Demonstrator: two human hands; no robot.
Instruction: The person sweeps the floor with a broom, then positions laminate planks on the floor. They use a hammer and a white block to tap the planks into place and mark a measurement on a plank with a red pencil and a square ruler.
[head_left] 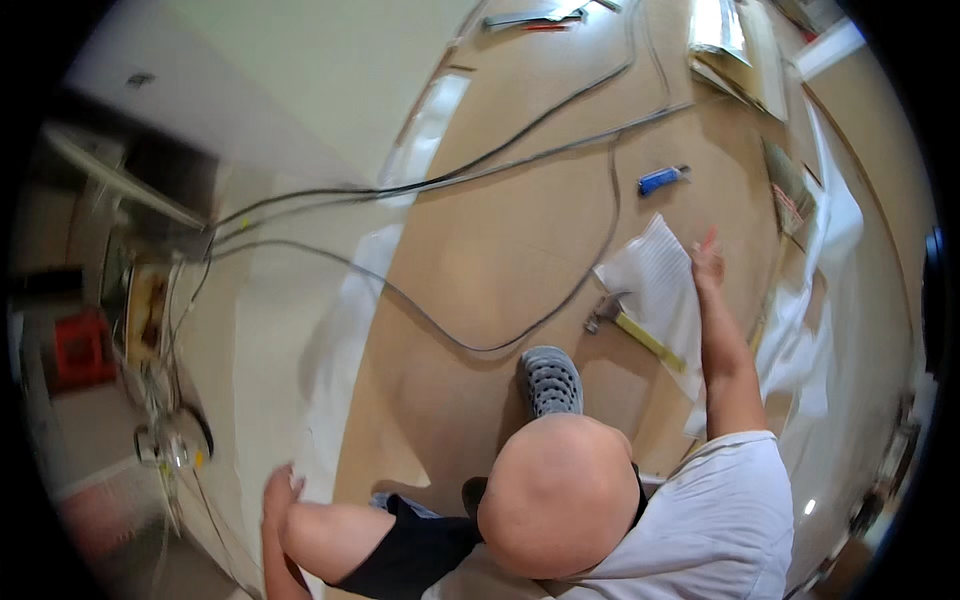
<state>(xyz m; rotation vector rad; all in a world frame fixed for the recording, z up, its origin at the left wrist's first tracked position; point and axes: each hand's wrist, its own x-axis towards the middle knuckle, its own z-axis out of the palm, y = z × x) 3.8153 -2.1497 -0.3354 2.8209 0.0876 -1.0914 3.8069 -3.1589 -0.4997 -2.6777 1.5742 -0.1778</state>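
Note:
My right hand [708,262] reaches forward over the board floor with its fingers stretched out and nothing seen in them. Just left of it lies a white ribbed sheet [655,265]. A hammer [648,340] with a yellow handle rests partly on that sheet, its metal head to the left. Beyond the hand is a small blue object [660,181], its kind unclear. My left hand [283,488] hangs beside my left knee at the lower left, slightly blurred, its fingers loosely apart and holding nothing visible.
Dark cables [480,348] loop across the tan boards from the left. Flat panels or boxes [740,60] lie at the far right. Torn white sheeting [800,340] runs along the right side. A grey clog [551,380] on my foot stands near the hammer. A red object [84,347] sits far left.

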